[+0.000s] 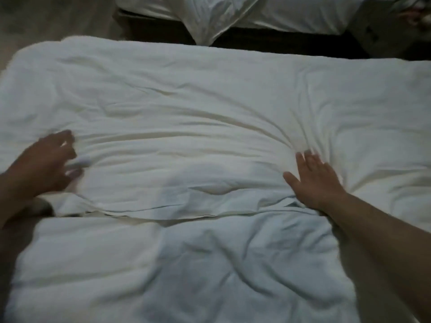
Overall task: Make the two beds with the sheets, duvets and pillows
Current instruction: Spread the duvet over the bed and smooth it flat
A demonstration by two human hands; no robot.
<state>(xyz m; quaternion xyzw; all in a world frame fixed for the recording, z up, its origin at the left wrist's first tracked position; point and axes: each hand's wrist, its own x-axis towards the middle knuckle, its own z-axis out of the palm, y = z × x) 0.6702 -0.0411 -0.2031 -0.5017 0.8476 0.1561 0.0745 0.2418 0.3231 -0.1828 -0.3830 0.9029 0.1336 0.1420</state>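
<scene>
Two hands lie on the white duvet (210, 101) spread over the near bed. The left hand (44, 162) rests on it with fingers curled and blurred; I cannot tell whether its grip clamps cloth. The right hand (314, 180) presses flat, grip apart, creases fanning from its fingertips. A second bed (291, 15) stands beyond.

place: bedroom, twin beds, dim light
near bed: crumpled white duvet (210, 101) fills the view, centre to 6 o'clock
second bed (291, 15): white bedding, dark base (279, 44), 12–1 o'clock
floor (58, 17): pale wood-look, 11 o'clock
</scene>
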